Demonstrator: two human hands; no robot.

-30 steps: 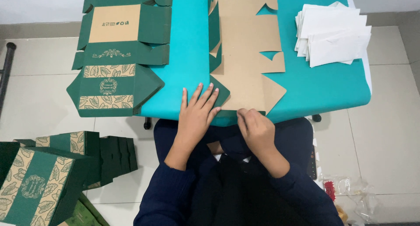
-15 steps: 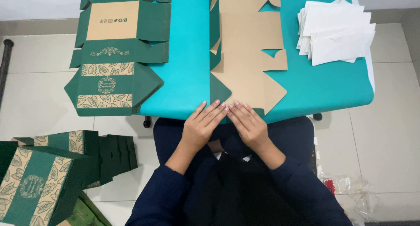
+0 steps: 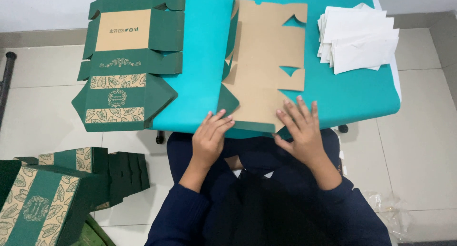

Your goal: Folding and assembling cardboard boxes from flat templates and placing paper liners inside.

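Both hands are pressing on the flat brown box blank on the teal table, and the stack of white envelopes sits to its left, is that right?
Not quite. In the head view the white envelopes lie right of the box blank. Both the left hand and right hand do press it on the teal table.

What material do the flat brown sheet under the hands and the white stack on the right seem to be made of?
The flat brown sheet looks like matte kraft cardboard, die-cut: it has notches, flaps and crease lines, and dark green print on a turned-up flap. The white stack appears to be thin paper, perhaps folded sheets or envelopes; its edges are crisp and the surface is dull.
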